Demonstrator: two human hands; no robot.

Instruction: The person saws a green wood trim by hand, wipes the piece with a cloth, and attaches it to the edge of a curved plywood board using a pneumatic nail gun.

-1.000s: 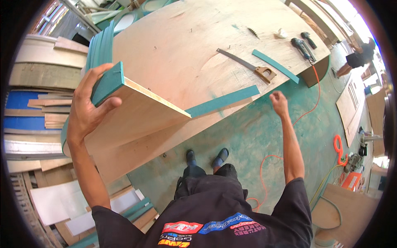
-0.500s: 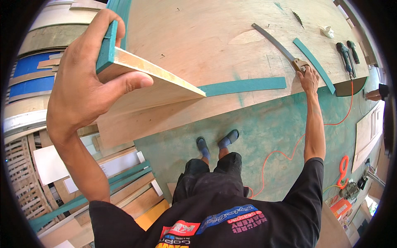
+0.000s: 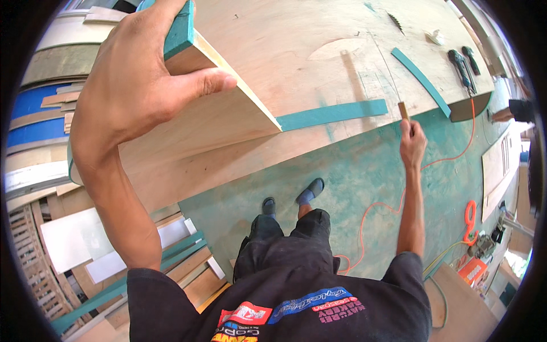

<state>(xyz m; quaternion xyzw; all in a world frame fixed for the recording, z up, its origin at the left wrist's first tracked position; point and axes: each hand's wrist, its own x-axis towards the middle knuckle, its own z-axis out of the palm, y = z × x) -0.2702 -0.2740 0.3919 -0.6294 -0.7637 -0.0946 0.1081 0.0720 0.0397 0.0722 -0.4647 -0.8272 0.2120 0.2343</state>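
My left hand point(image 3: 134, 80) grips the teal-edged top of a plywood panel point(image 3: 211, 111), its thumb against the panel's face. The panel stands up from the plywood tabletop. A flat teal strip point(image 3: 336, 114) runs out to the right from the panel's foot. My right hand point(image 3: 413, 142) is wrapped round the wooden handle of a handsaw point(image 3: 404, 111), near the table's front edge. The saw is raised, with its blade turned nearly edge-on as a thin dark line. A second teal strip point(image 3: 421, 82) lies to the right of the saw.
On the table's right are a corded tool point(image 3: 460, 69), a loose toothed blade point(image 3: 395, 23) and a crumpled white piece point(image 3: 436, 37). An orange cord point(image 3: 364, 219) crosses the floor. Stacked boards point(image 3: 48, 105) fill the left. Another person's hand point(image 3: 501, 114) shows at far right.
My right hand has lifted the handsaw from lying flat and turned it edge-on, drawing it nearer to me. My left hand, still on the panel's top, sits further right and higher in view.
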